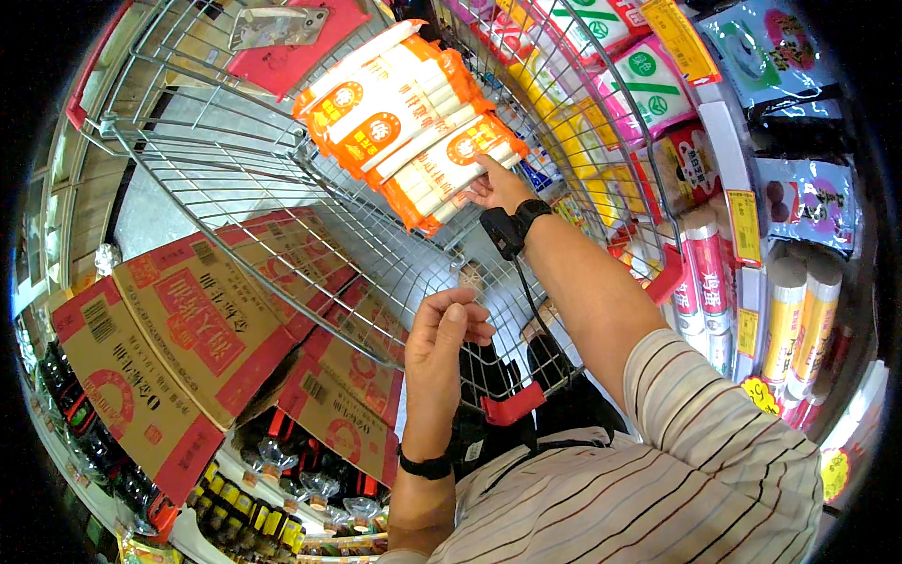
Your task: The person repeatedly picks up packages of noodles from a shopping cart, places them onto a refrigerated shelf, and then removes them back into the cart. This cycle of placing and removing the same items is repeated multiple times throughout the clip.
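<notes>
My right hand (497, 185) is at the near corner of the rightmost orange-and-white pack of noodles (451, 166), its fingertips against the wrapper; whether they grip it is unclear. Another such pack (373, 106) lies beside it, both in the wire shopping cart (232, 247). My left hand (449, 328) is raised over the near end of the cart, fingers loosely curled and thumb up, with nothing in it. A dark strap circles each wrist, and a small black device with a cable sits at the right one.
Red-and-brown cardboard cartons (176, 324) and dark bottles (232, 504) stand at the left. On the right, shelves hold cylindrical noodle packs (789, 317), pink-and-white bags (645, 88) and yellow price tags (743, 225). A phone (278, 28) lies on a red board at the cart's far end.
</notes>
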A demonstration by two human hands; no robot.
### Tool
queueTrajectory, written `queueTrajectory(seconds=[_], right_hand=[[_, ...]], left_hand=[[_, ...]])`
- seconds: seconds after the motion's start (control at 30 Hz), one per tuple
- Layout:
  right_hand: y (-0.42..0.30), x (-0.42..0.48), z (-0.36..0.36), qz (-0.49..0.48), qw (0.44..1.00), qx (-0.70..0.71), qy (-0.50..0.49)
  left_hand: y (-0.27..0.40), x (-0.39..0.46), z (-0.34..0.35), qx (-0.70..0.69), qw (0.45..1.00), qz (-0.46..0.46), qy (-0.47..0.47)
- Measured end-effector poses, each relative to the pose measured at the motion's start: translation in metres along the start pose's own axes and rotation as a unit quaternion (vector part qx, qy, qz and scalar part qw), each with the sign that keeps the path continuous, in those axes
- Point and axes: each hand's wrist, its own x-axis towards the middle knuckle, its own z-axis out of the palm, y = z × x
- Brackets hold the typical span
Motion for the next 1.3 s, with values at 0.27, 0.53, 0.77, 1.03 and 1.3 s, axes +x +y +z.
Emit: queueTrajectory(seconds=[0.27, 0.53, 0.77, 1.03, 1.3], right_hand=[[-0.001, -0.003, 0.013, -0.033, 0.997, -0.017, -0.066], [0.000, -0.024, 0.035, -0.077, 0.997, 0.019, -0.014], [-0.011, -0.068, 0.022, -0.135, 0.989, -0.007, -0.052], [-0.050, -0.174, 0.026, -0.139, 0.971, 0.036, -0.190], [-0.071, -0.310, 0.022, -0.194, 0.955, 0.018, -0.223]], left_hand=[[-0.005, 0.005, 0.008, 0.010, 1.000, -0.017, 0.009], [-0.011, 0.005, 0.010, 0.049, 0.999, -0.014, 0.009], [-0.013, 0.008, 0.002, 0.053, 0.999, 0.005, 0.012], [0.005, 0.015, 0.014, -0.029, 0.999, 0.034, 0.020], [0.010, 0.003, 0.013, -0.268, 0.957, 0.082, -0.075]])
